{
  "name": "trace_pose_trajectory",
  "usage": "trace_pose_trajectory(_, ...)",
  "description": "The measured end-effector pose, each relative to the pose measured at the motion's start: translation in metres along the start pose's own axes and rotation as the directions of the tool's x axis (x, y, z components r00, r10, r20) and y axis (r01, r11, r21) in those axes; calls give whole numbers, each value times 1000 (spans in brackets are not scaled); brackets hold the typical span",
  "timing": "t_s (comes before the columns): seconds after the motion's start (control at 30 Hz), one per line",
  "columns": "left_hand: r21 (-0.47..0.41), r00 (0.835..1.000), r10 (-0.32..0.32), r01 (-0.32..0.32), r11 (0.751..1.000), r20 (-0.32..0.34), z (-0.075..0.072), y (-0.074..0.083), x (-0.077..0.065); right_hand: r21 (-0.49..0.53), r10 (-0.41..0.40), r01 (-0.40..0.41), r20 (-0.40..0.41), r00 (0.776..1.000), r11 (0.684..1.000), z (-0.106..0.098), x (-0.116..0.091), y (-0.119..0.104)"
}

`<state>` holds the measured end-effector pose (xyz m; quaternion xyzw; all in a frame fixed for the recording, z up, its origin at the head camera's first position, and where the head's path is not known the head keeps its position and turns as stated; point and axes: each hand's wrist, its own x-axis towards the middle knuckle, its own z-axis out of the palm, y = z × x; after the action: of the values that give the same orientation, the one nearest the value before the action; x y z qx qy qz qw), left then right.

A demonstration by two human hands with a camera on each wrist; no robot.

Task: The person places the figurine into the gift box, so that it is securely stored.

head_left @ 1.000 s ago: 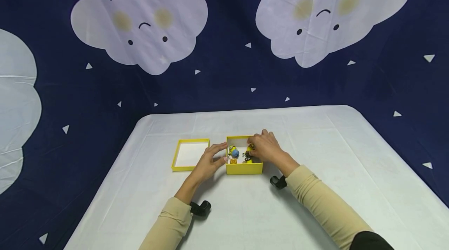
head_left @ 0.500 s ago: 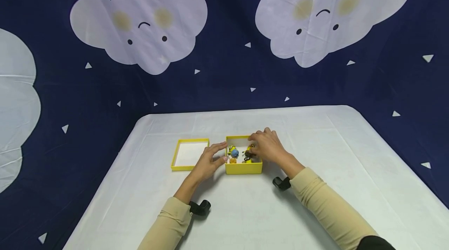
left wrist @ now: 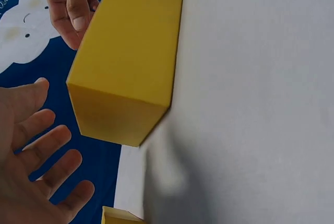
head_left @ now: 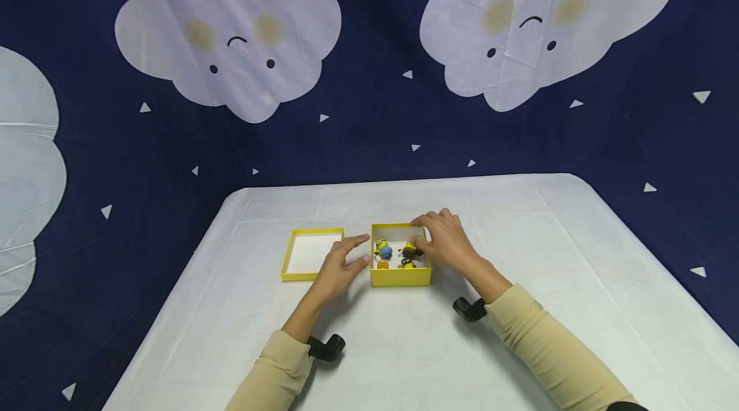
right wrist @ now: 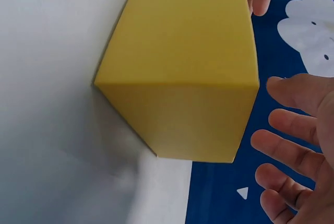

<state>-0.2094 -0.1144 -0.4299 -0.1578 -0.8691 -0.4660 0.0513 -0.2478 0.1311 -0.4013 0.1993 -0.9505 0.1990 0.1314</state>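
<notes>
An uncovered yellow box (head_left: 401,278) stands on the table in the head view. Inside lie small toy figures: a yellow one with blue (head_left: 383,249) on the left, a yellow and dark one (head_left: 410,250) on the right, and a yellow and black one (head_left: 407,263) near the front. A small orange piece (head_left: 383,264) is in the front left corner. My left hand (head_left: 337,272) hovers just off the left wall, fingers apart and holding nothing. At the right rim is my right hand (head_left: 447,241), fingers spread loosely around the edge, nothing held; contact is unclear.
A shallow yellow-rimmed lid (head_left: 297,277) with a white inside lies left of the box, partly behind the left hand. The white tablecloth (head_left: 398,353) spreads around them. Behind the table hangs a dark blue cloth (head_left: 369,154) with clouds.
My right hand has drawn back rightward from inside the box to its right rim, uncovering the figures there. My left hand has shifted slightly left, away from the box wall.
</notes>
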Motion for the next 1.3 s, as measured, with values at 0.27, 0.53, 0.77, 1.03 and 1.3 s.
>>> trace_pose_trajectory(0.27, 13, 998, -52, 52, 999, -43, -7, 10, -12, 136, 29, -27, -9, 1000, 990, -1, -10, -12)
trace_pose_trajectory(0.53, 11, 993, -56, 57, 998, -108, -17, 12, -22, 216, 13, -5, -37, 999, 976, 0, -20, -32)
trace_pose_trajectory(0.77, -1, 987, -64, 65, 998, -144, -30, 12, -29, 262, -26, 41, -59, 998, 964, 8, -23, -47)
trace_pose_trajectory(1.03, 6, 990, -68, 69, 998, -120, -49, 8, -35, 299, -35, 57, -77, 996, 952, 15, -22, -61)
trace_pose_trajectory(1.3, 52, 987, -116, 123, 991, -110, -73, -4, -45, 302, -57, 72, -57, 997, 951, 23, -17, -78)
